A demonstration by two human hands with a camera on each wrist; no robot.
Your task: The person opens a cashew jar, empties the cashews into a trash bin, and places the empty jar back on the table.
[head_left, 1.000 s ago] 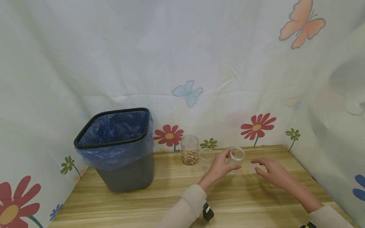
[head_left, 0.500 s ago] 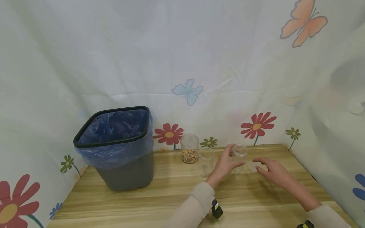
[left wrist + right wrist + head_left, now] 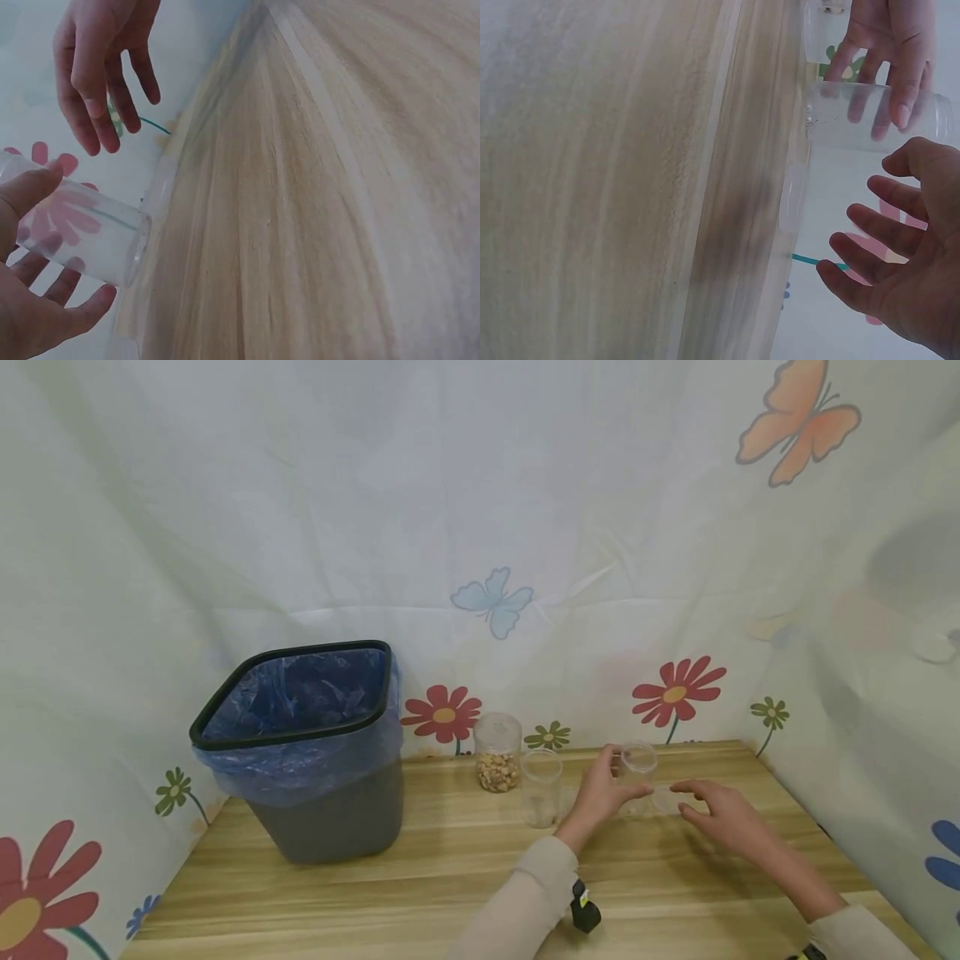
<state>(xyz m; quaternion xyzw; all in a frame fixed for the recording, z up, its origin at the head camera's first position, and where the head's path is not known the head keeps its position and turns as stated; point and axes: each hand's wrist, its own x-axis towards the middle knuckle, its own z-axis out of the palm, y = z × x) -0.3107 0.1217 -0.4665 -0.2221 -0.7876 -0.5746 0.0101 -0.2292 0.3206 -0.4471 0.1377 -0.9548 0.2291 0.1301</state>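
A clear jar (image 3: 639, 772) is held upright over the near-right part of the wooden surface (image 3: 435, 860); whether its base is touching the wood cannot be told. It is clamped at the side by the left hand (image 3: 600, 793), with thumb and fingers curved around its wall. Just beside it, at four o'clock in the head view, a clear round lid (image 3: 791, 199) is seen at the surface. Beyond the lid, between three and four o'clock, the right hand (image 3: 723, 818) is held with thumb and fingers apart, gripping nothing. At nine o'clock a second clear jar (image 3: 542, 793) is stood upright, and past it, slightly higher, a jar of nuts (image 3: 498, 756) is placed near the patterned curtain (image 3: 360, 527). Farther out at nine o'clock, a grey bin (image 3: 330, 818) is lined with a blue bag (image 3: 300, 772)
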